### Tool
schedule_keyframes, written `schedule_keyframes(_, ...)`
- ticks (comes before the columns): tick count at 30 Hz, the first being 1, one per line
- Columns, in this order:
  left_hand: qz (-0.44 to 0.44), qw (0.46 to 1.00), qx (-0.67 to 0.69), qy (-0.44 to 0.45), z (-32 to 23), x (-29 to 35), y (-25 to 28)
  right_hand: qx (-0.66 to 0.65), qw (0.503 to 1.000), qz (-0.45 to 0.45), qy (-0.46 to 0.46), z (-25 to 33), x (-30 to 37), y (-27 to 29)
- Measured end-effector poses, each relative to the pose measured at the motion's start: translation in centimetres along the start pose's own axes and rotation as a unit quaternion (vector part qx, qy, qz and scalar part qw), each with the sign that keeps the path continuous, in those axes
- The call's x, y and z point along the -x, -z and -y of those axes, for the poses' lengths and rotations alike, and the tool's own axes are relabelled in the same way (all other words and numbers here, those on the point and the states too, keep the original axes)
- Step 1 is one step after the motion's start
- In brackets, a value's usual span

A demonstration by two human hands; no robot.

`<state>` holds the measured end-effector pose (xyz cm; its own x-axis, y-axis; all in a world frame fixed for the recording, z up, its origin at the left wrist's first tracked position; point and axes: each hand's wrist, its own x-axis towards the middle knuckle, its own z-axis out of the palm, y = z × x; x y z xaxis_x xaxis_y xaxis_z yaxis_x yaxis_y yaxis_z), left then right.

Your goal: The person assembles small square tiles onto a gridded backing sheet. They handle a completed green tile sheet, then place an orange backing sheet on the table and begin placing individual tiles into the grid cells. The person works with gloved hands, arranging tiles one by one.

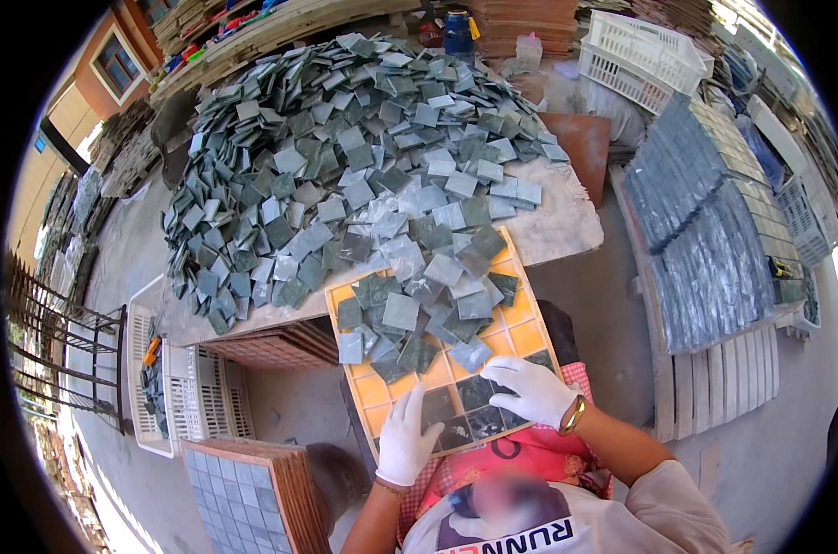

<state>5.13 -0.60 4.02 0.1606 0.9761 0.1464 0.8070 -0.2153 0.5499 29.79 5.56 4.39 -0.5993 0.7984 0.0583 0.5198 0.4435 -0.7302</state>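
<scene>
An orange gridded tray (520,334) rests tilted across my lap, its upper edge against the table. Square grey-green stone tiles (401,311) lie loosely heaped on its upper part. Several dark tiles (477,392) sit flat in the grid cells nearest me. My left hand (408,438), in a white glove, lies by the tray's lower left part, fingers stretched and thumb apart, next to the set tiles. Also gloved in white, my right hand (533,391) reaches over the lower right cells, its fingers spread and touching or just above the dark tiles. No tile shows in either grasp.
A big tile pile (345,157) covers the table (566,217) ahead. Stacked tile sheets (705,231) stand on a pallet at right. White crates (640,55) are at the back right, another crate (190,397) at left. Tile-filled boards (239,494) stand at lower left.
</scene>
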Motion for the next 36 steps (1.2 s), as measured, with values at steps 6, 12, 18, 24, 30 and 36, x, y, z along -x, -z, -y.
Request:
schedule_keyframes(6, 0.073, 0.985, 0.116, 0.101, 0.0, -0.4, -0.9, 0.090, 0.990, -0.102, -0.026, -0.7, -1.9, -0.5)
schedule_keyframes(12, 0.043, 0.983, 0.150, 0.101, -1.2, -0.7, -0.1, 0.155, 0.969, -0.130, -0.139, 1.3, -4.2, -2.4)
schedule_keyframes(18, -0.036, 0.995, 0.092, 0.013, 0.2, 0.1, -1.5, -0.116, 0.974, -0.126, -0.150, 1.9, -4.8, -1.6)
schedule_keyframes(24, -0.190, 0.946, 0.188, 0.181, 3.2, 0.1, 2.7, -0.016, 0.992, -0.112, 0.048, 5.7, -5.7, -4.4)
schedule_keyframes(30, -0.129, 0.964, 0.150, 0.178, 3.8, 4.3, 3.7, 0.051, 0.992, 0.075, 0.091, 5.5, -4.3, -7.1)
schedule_keyframes(36, -0.053, 0.996, 0.034, 0.061, 3.1, 4.9, 1.5, 0.078, 0.997, 0.000, -0.013, 3.4, -5.3, -4.2)
